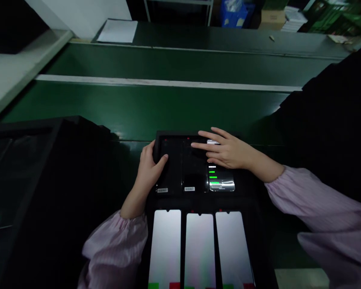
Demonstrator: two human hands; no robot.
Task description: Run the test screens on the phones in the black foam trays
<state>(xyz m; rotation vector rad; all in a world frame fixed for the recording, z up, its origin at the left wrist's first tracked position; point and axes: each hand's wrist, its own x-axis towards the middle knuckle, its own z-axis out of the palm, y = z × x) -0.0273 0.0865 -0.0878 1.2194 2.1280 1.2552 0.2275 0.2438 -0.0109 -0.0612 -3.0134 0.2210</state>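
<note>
A black tray (248,192) holds smartphones in two rows. My left hand (147,166) grips the tray's far left side, with its thumb over the edge of a dark-screened phone (170,168). My right hand (228,150) is open, fingers apart and pointing left, over a phone with green and white text lines (221,176); whether it touches the glass I cannot tell. Between them lies another dark phone (195,170) with a small white label. In the near row, a left phone (166,245), a middle phone (199,249) and a right phone (234,245) glow white.
More black trays stand stacked at left (33,192), and a tall dark stack (331,116) rises at right. Beyond runs a green bench surface (168,102) with a pale strip (168,82) across it. Paper sheets (118,31), a blue bin (233,16) and a cardboard box (271,19) are farther back.
</note>
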